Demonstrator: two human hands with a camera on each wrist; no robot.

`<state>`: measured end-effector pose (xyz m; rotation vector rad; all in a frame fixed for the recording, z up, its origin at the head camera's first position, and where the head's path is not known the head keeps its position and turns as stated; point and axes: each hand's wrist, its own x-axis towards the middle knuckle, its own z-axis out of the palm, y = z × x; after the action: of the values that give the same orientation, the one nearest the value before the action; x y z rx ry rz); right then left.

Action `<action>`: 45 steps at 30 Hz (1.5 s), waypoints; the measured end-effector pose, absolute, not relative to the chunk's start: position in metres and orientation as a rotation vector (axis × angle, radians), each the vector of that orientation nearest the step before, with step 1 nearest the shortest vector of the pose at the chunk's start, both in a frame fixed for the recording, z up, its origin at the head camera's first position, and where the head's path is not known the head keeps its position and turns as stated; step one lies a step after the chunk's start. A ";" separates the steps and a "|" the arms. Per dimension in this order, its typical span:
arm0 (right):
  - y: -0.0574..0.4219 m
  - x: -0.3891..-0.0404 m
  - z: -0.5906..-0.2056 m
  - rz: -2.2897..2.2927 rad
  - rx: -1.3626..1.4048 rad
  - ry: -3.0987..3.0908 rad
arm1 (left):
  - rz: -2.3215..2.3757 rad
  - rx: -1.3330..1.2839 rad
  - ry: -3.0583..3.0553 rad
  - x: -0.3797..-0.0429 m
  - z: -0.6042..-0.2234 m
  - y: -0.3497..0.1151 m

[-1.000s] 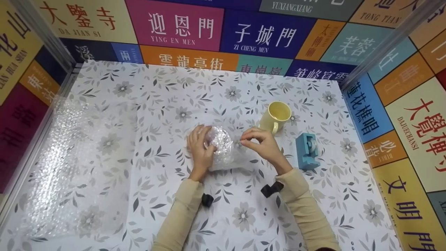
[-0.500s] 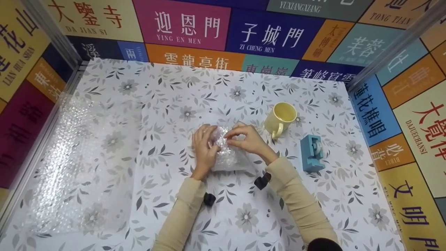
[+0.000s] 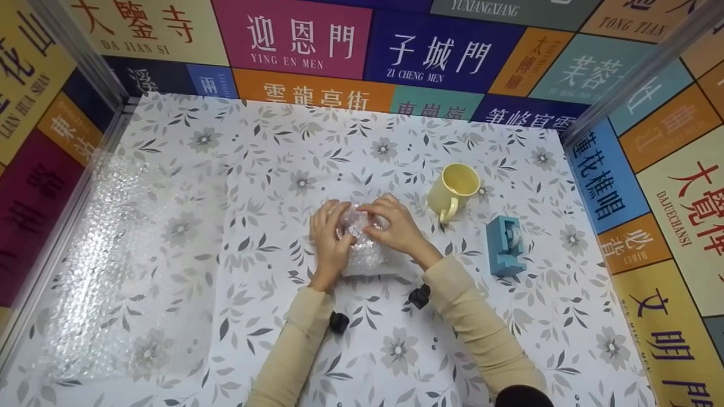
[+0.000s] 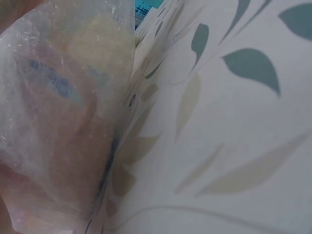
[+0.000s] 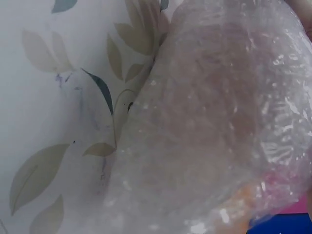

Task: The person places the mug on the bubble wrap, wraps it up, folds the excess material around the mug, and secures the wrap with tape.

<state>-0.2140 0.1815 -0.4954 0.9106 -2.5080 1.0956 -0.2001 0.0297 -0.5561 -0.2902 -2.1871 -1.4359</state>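
Note:
A bundle of clear bubble wrap (image 3: 365, 254) sits on the table in front of the person, shiny and crumpled on top. My left hand (image 3: 331, 234) grips its left side, thumb toward the near side and fingers over the far side. On the right, my right hand (image 3: 399, 226) holds the upper part of the bundle, with thumb and forefinger curled at its top. In the left wrist view the bubble wrap (image 4: 53, 122) fills the left side, standing up from the table. The right wrist view shows the cloudy bubble wrap (image 5: 204, 122) close up; whatever it encloses is hidden.
A yellow mug (image 3: 452, 192) stands behind and right of the right hand, its handle toward the person. Nearer and farther right is a blue tape dispenser (image 3: 503, 249). A flat sheet of bubble wrap (image 3: 130, 271) covers the left of the flower-patterned table (image 3: 271, 350). Printed panels (image 3: 305, 42) wall the table.
My right hand has come left from beside the bundle onto its top, its thumb and fingers now on the wrap. The left hand has kept its grip.

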 end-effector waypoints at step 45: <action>0.178 -0.215 -0.472 1.522 0.244 -3.247 | -1.463 -0.302 -2.157 -0.201 -0.555 0.031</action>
<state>-0.2151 0.1784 -0.4725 0.2438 -3.2470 1.5219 -0.2006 0.0311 -0.5552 -0.3022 -2.1569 -1.4625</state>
